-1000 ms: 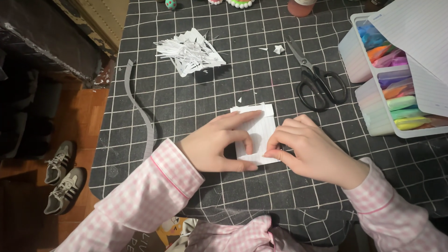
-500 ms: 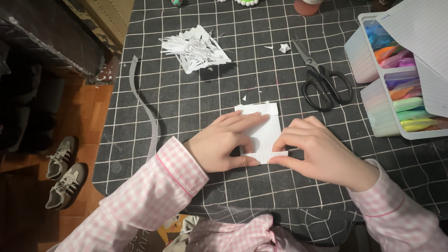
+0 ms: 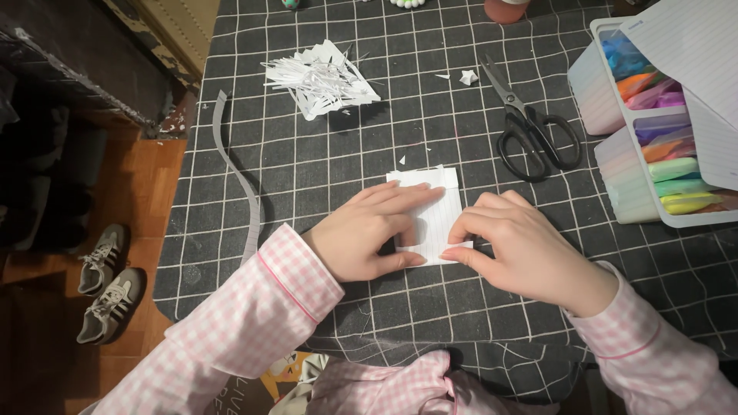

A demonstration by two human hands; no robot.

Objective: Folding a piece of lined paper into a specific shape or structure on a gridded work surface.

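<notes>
A small folded sheet of white lined paper [image 3: 434, 207] lies on the dark grid-patterned mat [image 3: 323, 161]. My left hand [image 3: 369, 230] lies flat on the paper's left half, fingers pointing right and pressing it down. My right hand [image 3: 523, 250] rests at the paper's right and lower edge, its fingertips pinching the lower right corner. Both arms wear pink checked sleeves.
Black-handled scissors [image 3: 530, 123] lie to the upper right. A heap of white paper strips [image 3: 319, 77] sits at the back. A clear box of coloured items [image 3: 653, 131] stands at right under a lined sheet [image 3: 692, 46]. A grey strip [image 3: 238, 177] curls at left; shoes [image 3: 104, 288] are on the floor.
The view has shifted slightly. My hands stay on the paper, and the right fingertips have slid down toward its lower right corner.
</notes>
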